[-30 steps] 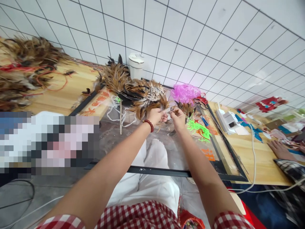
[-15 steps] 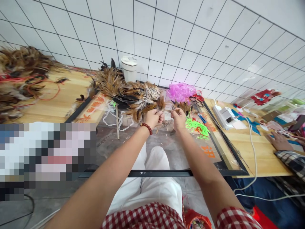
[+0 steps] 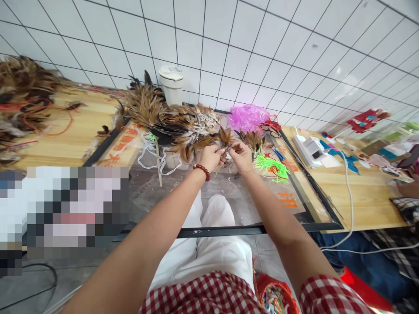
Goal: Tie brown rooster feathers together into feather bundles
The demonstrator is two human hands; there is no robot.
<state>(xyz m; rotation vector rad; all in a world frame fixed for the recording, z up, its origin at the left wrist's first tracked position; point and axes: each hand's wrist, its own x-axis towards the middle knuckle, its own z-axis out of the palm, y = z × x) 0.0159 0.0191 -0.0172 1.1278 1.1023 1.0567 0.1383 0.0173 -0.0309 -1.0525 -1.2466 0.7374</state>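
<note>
Over the glass panel my left hand, with a bead bracelet at its wrist, is closed in a pinch on a small brown feather bunch. Fingertips of my right hand meet the left ones at the base of that bunch, also pinched; whatever sits between them is too small to make out. Behind and left of my hands lies a large pile of brown and black feathers. More feathers lie just beyond my right hand, near bright green strings.
A white lidded cup stands against the tiled wall. Pink plastic lies at the back. To the right are a power strip and a white cable; another person's sleeve is at the right edge. A stick lies left.
My right hand has moved left, from apart to meeting my left hand at the feather bunch. The view has shifted slightly, and the other person's hand at right has drawn back.
</note>
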